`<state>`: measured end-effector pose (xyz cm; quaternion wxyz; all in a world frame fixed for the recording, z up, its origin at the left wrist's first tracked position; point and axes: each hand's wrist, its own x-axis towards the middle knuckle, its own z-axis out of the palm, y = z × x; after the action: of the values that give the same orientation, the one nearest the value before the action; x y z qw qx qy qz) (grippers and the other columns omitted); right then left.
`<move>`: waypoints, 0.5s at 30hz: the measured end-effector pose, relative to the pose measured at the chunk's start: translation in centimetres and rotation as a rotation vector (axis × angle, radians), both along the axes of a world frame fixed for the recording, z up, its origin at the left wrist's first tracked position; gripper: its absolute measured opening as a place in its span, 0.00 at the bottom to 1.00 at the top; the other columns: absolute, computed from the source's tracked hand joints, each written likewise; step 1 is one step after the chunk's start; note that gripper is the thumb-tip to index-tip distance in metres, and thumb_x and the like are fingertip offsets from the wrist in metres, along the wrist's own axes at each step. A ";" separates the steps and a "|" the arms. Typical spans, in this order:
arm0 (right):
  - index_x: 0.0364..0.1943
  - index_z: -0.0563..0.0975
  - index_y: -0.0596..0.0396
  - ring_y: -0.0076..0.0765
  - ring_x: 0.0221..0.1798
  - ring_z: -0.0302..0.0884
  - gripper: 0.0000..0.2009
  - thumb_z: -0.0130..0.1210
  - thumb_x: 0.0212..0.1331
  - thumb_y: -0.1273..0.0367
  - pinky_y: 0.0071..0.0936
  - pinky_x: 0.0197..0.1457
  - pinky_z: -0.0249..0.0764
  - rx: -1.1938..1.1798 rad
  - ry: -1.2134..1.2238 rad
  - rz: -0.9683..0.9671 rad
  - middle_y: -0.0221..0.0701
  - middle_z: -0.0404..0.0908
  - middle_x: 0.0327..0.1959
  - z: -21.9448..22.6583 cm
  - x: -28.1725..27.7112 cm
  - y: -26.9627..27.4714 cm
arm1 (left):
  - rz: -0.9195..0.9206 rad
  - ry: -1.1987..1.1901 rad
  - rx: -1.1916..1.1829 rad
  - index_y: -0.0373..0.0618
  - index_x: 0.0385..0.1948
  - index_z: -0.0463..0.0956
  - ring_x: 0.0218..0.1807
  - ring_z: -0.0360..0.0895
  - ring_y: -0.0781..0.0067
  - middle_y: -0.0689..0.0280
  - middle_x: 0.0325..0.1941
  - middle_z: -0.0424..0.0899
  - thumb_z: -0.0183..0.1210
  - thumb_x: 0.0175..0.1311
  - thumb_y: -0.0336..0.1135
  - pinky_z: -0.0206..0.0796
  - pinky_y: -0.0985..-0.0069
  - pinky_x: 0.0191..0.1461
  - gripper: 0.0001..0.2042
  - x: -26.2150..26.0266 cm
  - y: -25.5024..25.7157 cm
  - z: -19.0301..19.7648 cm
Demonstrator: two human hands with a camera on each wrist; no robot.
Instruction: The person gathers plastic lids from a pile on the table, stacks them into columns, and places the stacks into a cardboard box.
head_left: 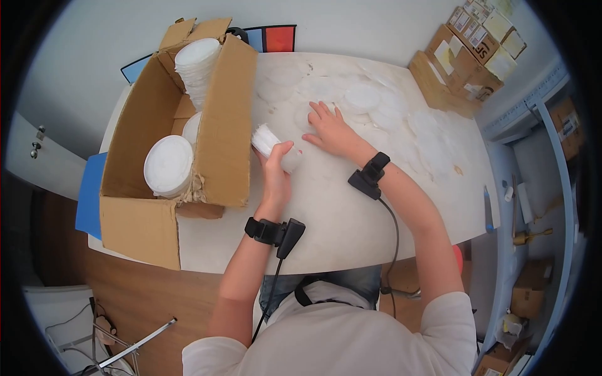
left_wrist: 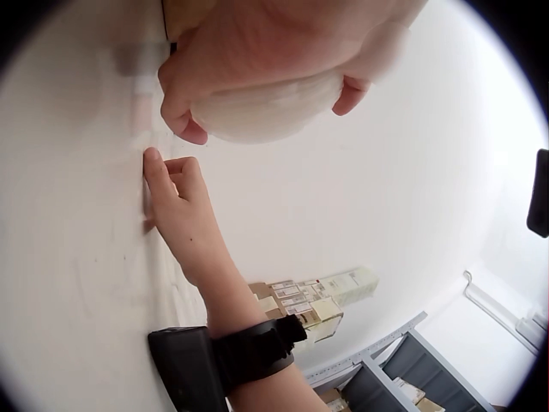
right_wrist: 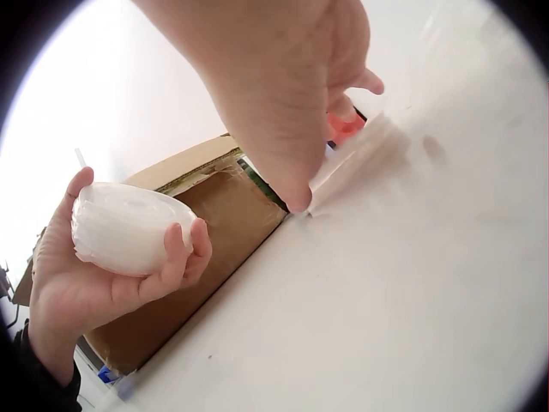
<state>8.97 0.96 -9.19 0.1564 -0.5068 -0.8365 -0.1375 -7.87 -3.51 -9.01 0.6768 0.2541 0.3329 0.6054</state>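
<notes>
My left hand grips a short stack of round, translucent white plastic lids, thumb on one side and fingers curled round the other. The stack is tilted on its side beside the cardboard box, its flat face showing in the right wrist view. My right hand reaches over the white table with fingers spread and fairly straight. Its fingertips are right at a thin translucent lid lying on the tabletop. A blurred pale lid shows by the thumb in the right wrist view.
An open cardboard box on the left of the table holds a tall lid stack and a lower stack. Many loose lids spread across the right side. Taped cartons stand at the back right, near a shelf.
</notes>
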 end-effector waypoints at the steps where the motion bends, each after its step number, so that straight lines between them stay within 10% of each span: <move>1: 0.42 0.66 0.61 0.52 0.57 0.63 0.16 0.50 0.55 0.63 0.45 0.53 0.64 0.001 0.001 0.004 0.46 0.65 0.54 -0.1 -0.1 0.0 | 0.004 0.001 0.001 0.37 0.48 0.59 0.50 0.65 0.68 0.62 0.44 0.63 0.55 0.49 0.36 0.64 0.64 0.52 0.25 -0.1 0.0 0.0; 4: 0.42 0.65 0.59 0.56 0.62 0.54 0.17 0.48 0.57 0.60 0.46 0.59 0.60 -0.225 0.091 -0.027 0.47 0.60 0.58 -0.4 0.1 -0.1 | -0.018 -0.021 -0.004 0.37 0.48 0.60 0.49 0.66 0.67 0.63 0.44 0.64 0.55 0.49 0.36 0.64 0.64 0.52 0.24 0.0 -0.2 0.2; 10: 0.43 0.66 0.59 0.48 0.51 0.69 0.14 0.47 0.57 0.64 0.45 0.58 0.60 -0.189 -0.229 0.086 0.46 0.71 0.47 1.0 1.6 -0.4 | -0.016 -0.011 -0.022 0.37 0.48 0.60 0.48 0.67 0.68 0.63 0.44 0.65 0.55 0.50 0.35 0.64 0.65 0.51 0.23 0.0 -0.2 0.4; 13: 0.40 0.69 0.59 0.35 0.40 0.74 0.11 0.44 0.58 0.68 0.34 0.52 0.67 -0.199 0.309 -0.005 0.36 0.76 0.37 3.9 3.6 -1.2 | -0.046 0.041 -0.041 0.37 0.49 0.59 0.47 0.67 0.68 0.64 0.43 0.65 0.55 0.50 0.35 0.64 0.65 0.51 0.24 0.1 -0.3 0.7; 15: 0.39 0.72 0.59 0.22 0.35 0.72 0.10 0.42 0.61 0.68 0.21 0.44 0.68 -0.396 1.281 -0.006 0.27 0.76 0.32 4.8 4.3 -1.8 | -0.128 0.099 -0.093 0.37 0.48 0.59 0.50 0.67 0.66 0.62 0.45 0.66 0.54 0.51 0.36 0.64 0.64 0.51 0.23 0.3 -0.4 0.9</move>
<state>13.27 -0.79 -4.36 0.5256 -0.5098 -0.5865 0.3463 -7.58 -3.95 -8.06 0.7079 0.2731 0.3767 0.5314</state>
